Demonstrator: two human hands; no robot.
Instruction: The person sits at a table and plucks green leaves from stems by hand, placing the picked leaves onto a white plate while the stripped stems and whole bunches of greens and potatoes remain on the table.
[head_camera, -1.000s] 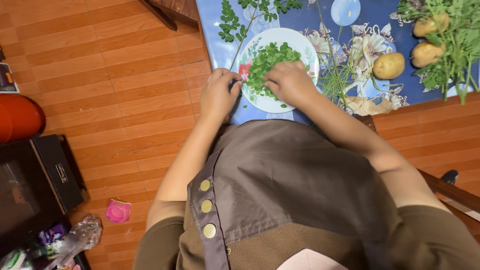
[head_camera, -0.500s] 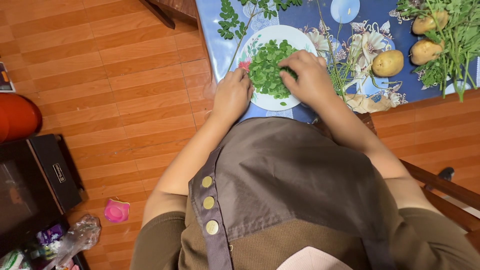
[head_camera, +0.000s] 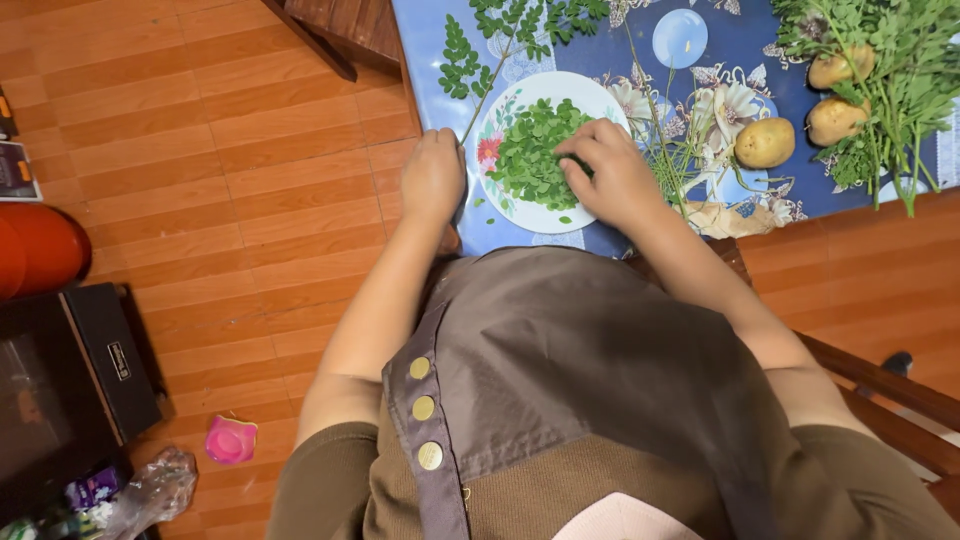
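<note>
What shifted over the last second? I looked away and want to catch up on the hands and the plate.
The left hand slid off the plate rim onto the tablecloth. The right hand moved from the near side of the leaves to their right side. Plate, leaves and potatoes stayed put.

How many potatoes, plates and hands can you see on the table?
Potatoes: 3
Plate with green leaves: 1
Hands: 2, the left hand beside the plate, the right hand on the leaves
Total: 6
</note>
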